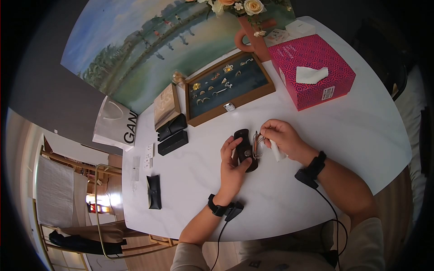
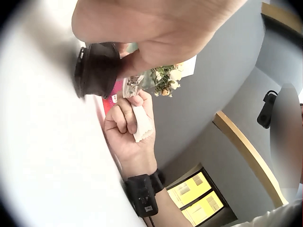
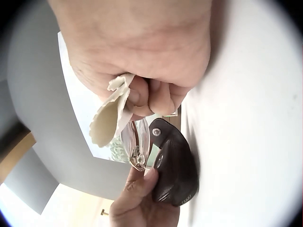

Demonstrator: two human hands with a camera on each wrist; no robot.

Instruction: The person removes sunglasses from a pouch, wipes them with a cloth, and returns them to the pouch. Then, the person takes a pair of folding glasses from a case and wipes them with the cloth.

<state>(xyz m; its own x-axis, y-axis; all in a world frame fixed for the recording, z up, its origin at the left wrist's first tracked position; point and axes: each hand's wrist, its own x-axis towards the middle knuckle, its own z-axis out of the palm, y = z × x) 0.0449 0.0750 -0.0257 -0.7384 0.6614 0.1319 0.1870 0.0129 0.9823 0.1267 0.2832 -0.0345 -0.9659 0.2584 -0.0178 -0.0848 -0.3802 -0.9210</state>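
Note:
My left hand (image 1: 231,169) grips a dark brown leather glasses case (image 1: 242,141) low over the white table. In the right wrist view the flap of the case (image 3: 176,170) stands up, with a metal snap on it. My right hand (image 1: 287,140) pinches a folded pair of eyeglasses (image 1: 258,147) close beside the case. A white cleaning cloth (image 1: 276,151) with a zigzag edge is tucked in the same hand's curled fingers. Seen from the right wrist, the glasses (image 3: 137,144) hang lens down next to the case opening; the fingers hide their upper part.
A pink tissue box (image 1: 332,83) stands at the back right, beside a framed jewelry display (image 1: 208,118). Left of my hands lie a black box (image 1: 172,143), a black case (image 1: 172,127) and a black pouch (image 1: 154,192). A paper bag (image 1: 108,128) stands at the far left.

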